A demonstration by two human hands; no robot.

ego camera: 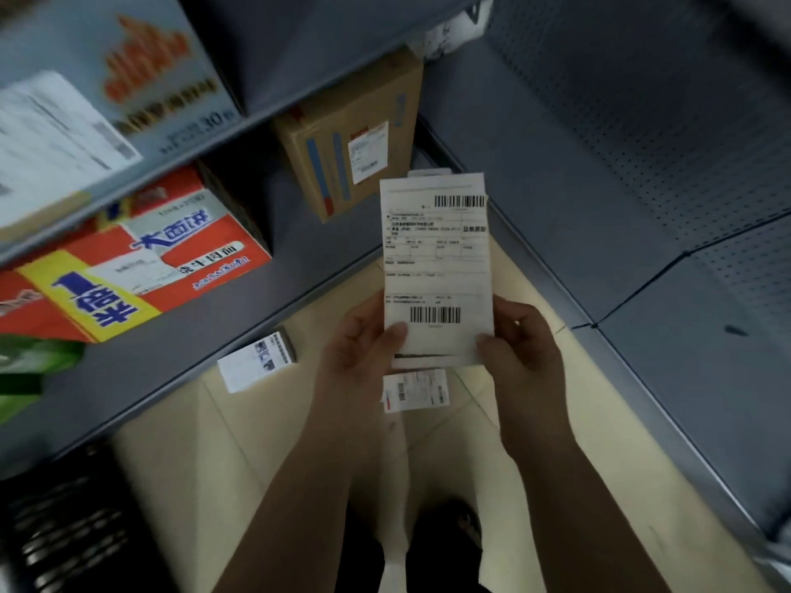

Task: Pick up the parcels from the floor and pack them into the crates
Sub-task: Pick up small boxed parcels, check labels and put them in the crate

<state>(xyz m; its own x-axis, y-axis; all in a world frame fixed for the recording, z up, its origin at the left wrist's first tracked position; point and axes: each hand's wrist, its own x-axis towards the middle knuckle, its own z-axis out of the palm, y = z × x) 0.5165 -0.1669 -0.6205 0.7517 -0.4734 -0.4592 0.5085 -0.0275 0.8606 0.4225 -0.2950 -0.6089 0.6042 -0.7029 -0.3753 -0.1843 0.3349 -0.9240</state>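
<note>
Grey shelves (239, 318) stand on your left, and more grey shelves (685, 357) stand on your right. The pale floor (214, 442) runs between them.

On the left shelves sits a big red and yellow box (141, 258). Farther back is a brown box (351, 139) with a white label on its front. A blurry blue-grey box (128, 66) sits on the shelf above them.

Near you on the left is a black crate (72, 528) with slots in its side.

You are holding a flat white parcel (436, 267) up in the middle, above the floor. It stands tall, with its label and two barcodes facing you. Your left hand (355, 361) pinches its near left corner, thumb on the front and fingers behind. Your right hand (526, 361) pinches its near right corner the same way.

Two more parcels lie on the floor. A small white box (257, 362) lies just beside the left shelves. A smaller white packet (415, 389) shows just under the parcel you hold, between your wrists.
</note>
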